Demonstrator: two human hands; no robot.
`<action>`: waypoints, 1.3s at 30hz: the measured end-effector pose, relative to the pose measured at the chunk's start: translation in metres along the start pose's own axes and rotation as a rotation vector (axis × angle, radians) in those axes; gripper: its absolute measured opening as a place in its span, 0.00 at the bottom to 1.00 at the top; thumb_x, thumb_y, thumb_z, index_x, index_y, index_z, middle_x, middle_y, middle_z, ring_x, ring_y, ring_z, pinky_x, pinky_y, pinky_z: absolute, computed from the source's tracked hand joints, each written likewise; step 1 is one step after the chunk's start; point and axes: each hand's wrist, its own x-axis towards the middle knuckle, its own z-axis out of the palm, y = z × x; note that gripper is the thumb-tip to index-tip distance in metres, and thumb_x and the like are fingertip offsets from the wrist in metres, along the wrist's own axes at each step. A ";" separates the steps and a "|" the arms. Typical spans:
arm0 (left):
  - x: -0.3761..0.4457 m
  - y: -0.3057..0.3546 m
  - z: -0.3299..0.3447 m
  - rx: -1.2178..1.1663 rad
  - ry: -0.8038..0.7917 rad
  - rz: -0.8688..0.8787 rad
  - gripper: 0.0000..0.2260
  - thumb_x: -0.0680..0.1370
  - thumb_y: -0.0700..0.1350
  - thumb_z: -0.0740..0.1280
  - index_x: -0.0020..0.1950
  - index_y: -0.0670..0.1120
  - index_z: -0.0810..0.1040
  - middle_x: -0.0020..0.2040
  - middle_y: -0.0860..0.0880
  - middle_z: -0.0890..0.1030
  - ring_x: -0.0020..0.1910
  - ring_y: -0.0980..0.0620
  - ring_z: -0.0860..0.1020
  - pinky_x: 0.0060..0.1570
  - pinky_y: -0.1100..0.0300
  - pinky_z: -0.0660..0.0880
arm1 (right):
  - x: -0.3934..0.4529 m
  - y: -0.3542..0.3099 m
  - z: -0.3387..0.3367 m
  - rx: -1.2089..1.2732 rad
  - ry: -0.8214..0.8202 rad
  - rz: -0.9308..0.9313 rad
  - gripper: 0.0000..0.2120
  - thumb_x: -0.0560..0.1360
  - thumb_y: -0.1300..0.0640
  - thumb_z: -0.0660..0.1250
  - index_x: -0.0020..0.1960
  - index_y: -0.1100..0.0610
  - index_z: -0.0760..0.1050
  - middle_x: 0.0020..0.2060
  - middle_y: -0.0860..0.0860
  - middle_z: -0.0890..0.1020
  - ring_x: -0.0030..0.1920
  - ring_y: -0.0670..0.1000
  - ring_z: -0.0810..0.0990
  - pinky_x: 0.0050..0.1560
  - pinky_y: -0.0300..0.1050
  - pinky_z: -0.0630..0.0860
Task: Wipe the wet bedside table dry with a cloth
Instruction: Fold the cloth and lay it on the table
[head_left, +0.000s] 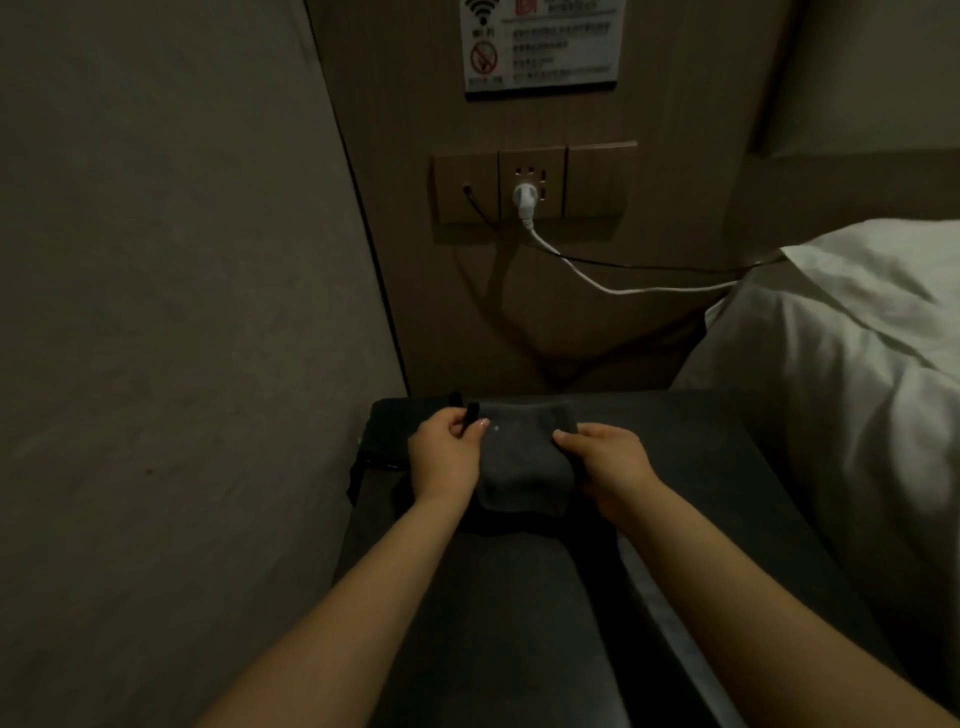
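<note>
The left hand (444, 457) and right hand (605, 460) are each gripping, fingers curled, a side of the dark cloth (519, 462) lying between them on the bedside table (727, 467).

The cloth (522, 467) is dark grey on a near-black desk (727, 467). At three o'clock lies white bedding (841, 353); at twelve, a white plug (524, 197) in a tan socket panel (597, 182).

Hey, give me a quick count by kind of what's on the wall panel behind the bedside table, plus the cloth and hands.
Wall plates: 3
White plugs: 1
Cables, white and black: 2
Notice signs: 1
Grey cloths: 1
Hands, left hand and right hand: 2
Total: 10
</note>
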 end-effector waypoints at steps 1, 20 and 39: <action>0.005 -0.001 0.003 0.017 0.013 0.020 0.14 0.78 0.42 0.66 0.63 0.41 0.77 0.59 0.43 0.80 0.58 0.48 0.78 0.54 0.62 0.71 | 0.007 0.000 0.003 -0.011 0.025 -0.015 0.04 0.75 0.62 0.65 0.44 0.56 0.77 0.48 0.56 0.81 0.50 0.56 0.80 0.53 0.53 0.78; 0.078 -0.032 0.032 0.515 0.028 0.358 0.12 0.80 0.43 0.60 0.61 0.40 0.77 0.56 0.42 0.78 0.53 0.45 0.77 0.50 0.53 0.74 | 0.086 0.009 0.037 -0.650 0.248 -0.440 0.18 0.74 0.62 0.67 0.63 0.58 0.72 0.58 0.56 0.79 0.56 0.54 0.78 0.53 0.47 0.75; 0.067 -0.033 0.028 1.089 -0.469 0.491 0.25 0.83 0.53 0.48 0.79 0.47 0.50 0.80 0.49 0.49 0.79 0.50 0.46 0.75 0.48 0.44 | 0.088 0.018 0.016 -1.469 -0.168 -0.617 0.23 0.81 0.51 0.52 0.74 0.55 0.56 0.76 0.52 0.56 0.76 0.52 0.53 0.74 0.52 0.51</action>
